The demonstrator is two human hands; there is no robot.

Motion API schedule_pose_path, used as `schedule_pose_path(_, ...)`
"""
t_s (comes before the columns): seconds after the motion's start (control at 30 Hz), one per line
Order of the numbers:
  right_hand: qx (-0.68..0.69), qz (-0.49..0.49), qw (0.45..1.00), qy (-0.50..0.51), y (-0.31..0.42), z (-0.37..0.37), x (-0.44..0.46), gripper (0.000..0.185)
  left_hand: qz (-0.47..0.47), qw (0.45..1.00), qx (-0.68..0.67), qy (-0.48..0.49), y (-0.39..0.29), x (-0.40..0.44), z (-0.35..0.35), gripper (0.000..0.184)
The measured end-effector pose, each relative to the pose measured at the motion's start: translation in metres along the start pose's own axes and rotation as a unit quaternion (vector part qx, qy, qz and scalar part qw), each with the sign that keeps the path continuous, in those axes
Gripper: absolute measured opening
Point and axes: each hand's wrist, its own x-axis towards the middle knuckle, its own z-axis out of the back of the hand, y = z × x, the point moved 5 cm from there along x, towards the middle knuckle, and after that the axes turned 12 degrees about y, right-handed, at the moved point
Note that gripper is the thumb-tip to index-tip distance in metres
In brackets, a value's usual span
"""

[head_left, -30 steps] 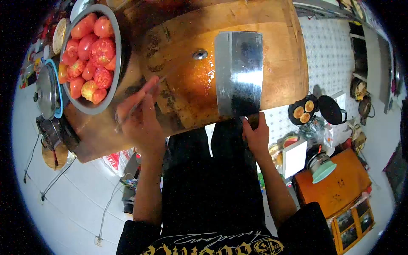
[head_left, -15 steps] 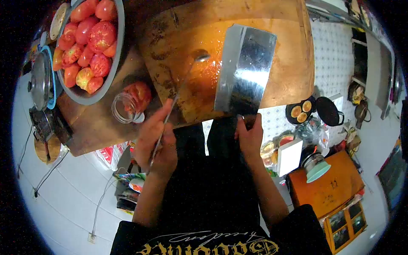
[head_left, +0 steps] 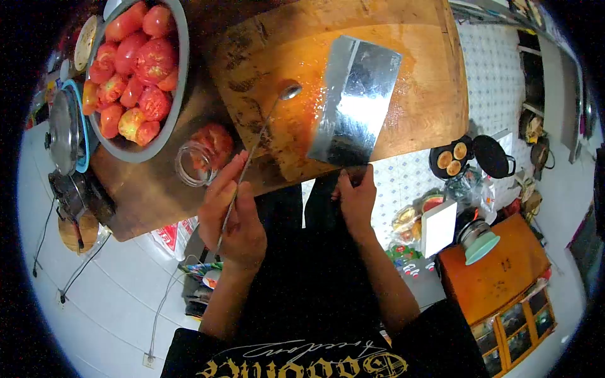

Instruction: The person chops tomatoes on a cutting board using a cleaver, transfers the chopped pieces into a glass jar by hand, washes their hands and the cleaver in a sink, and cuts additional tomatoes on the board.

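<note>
My left hand (head_left: 232, 217) holds a long thin metal spoon (head_left: 289, 92), its bowl over the wet patch on the wooden cutting board (head_left: 428, 94). Beside that hand, on the dark table, lies a glass jar (head_left: 195, 165) with red tomato pieces in it. My right hand (head_left: 355, 198) grips the handle of a wide cleaver (head_left: 359, 94), whose blade is above the board. Most of the handle is hidden by my fingers. At the upper left a metal basin (head_left: 183, 69) holds several peeled tomatoes (head_left: 154, 61).
A lidded pot (head_left: 63, 132) and a dark stove-like item (head_left: 79, 192) stand left of the table. On the right are a pan with round cakes (head_left: 453, 159), a black lid (head_left: 493, 156), a white box (head_left: 438, 229) and an orange cabinet (head_left: 498, 268).
My left hand has moved away from the jar toward my body with the spoon, uncovering the jar. The cleaver has tilted, and my right hand has shifted left.
</note>
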Motion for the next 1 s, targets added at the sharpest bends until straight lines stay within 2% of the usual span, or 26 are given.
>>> schedule_pose_path(0.07, 0.023, -0.008, 1.000, 0.003, -0.004, -0.009, 0.000, 0.014, -0.009, 1.000, 0.003, 0.001, -0.004, 0.006, 0.005, 0.020)
schedule_pose_path(0.13, 0.039, 0.021, 0.999, 0.020, -0.009, -0.018, 0.001, 0.013, 0.057, 0.998, 0.026, 0.006, -0.004, 0.009, 0.011, 0.020)
schedule_pose_path(0.2, 0.078, 0.038, 0.996, 0.022, -0.010, -0.020, 0.000, 0.014, 0.045, 0.999, 0.002, 0.003, 0.002, 0.009, 0.017, 0.020)
schedule_pose_path(0.27, 0.079, 0.002, 0.996, 0.044, -0.010, -0.019, -0.001, 0.016, 0.034, 0.999, -0.022, 0.000, 0.007, 0.009, 0.021, 0.020)
schedule_pose_path(0.37, 0.070, 0.015, 0.997, 0.034, -0.002, -0.014, -0.004, 0.015, 0.047, 0.997, 0.005, -0.060, 0.010, 0.020, 0.025, 0.018)
schedule_pose_path(0.43, 0.082, 0.023, 0.996, 0.038, 0.000, -0.010, -0.007, 0.014, 0.219, 0.951, -0.162, -0.144, 0.020, 0.040, 0.021, 0.020)
schedule_pose_path(0.47, 0.095, 0.027, 0.994, 0.044, 0.000, -0.008, -0.008, 0.014, 0.218, 0.951, -0.164, -0.146, 0.022, 0.052, 0.019, 0.020)
schedule_pose_path(0.53, 0.096, 0.038, 0.994, 0.028, -0.007, -0.003, -0.007, 0.012, 0.281, 0.865, -0.367, -0.194, 0.044, 0.070, 0.006, 0.022)
schedule_pose_path(0.57, 0.082, 0.039, 0.996, 0.023, -0.008, 0.002, -0.006, 0.012, 0.258, 0.848, -0.418, -0.198, 0.048, 0.078, -0.002, 0.025)
schedule_pose_path(0.6, 0.067, 0.040, 0.997, 0.018, -0.008, 0.006, -0.006, 0.013, 0.258, 0.847, -0.420, -0.200, 0.058, 0.084, -0.010, 0.025)
schedule_pose_path(0.67, 0.065, 0.077, 0.995, 0.005, 0.000, 0.013, -0.005, 0.016, 0.302, 0.776, -0.505, -0.227, 0.085, 0.090, -0.033, 0.026)
schedule_pose_path(0.7, 0.036, 0.071, 0.997, -0.001, 0.003, 0.020, -0.005, 0.017, 0.303, 0.773, -0.507, -0.230, 0.096, 0.093, -0.039, 0.026)
schedule_pose_path(0.77, -0.007, 0.055, 0.998, -0.015, 0.015, 0.037, -0.004, 0.020, 0.357, 0.694, -0.584, -0.223, 0.116, 0.095, -0.054, 0.027)
schedule_pose_path(0.8, -0.041, 0.097, 0.994, -0.015, 0.004, 0.053, 0.003, 0.024, 0.359, 0.691, -0.585, -0.227, 0.120, 0.096, -0.054, 0.027)
schedule_pose_path(0.87, -0.050, 0.093, 0.994, -0.008, 0.038, 0.071, -0.004, 0.023, 0.388, 0.691, -0.575, -0.202, 0.127, 0.096, -0.057, 0.027)
schedule_pose_path(0.9, -0.091, 0.098, 0.991, -0.010, 0.056, 0.078, -0.006, 0.023, 0.409, 0.642, -0.601, -0.245, 0.132, 0.098, -0.059, 0.027)
schedule_pose_path(0.97, -0.171, 0.103, 0.980, -0.015, 0.077, 0.095, -0.006, 0.024, 0.396, 0.652, -0.595, -0.254, 0.141, 0.105, -0.057, 0.028)
schedule_pose_path(1.0, -0.287, 0.135, 0.948, -0.020, 0.098, 0.105, -0.009, 0.025, 0.381, 0.662, -0.590, -0.264, 0.143, 0.109, -0.057, 0.028)
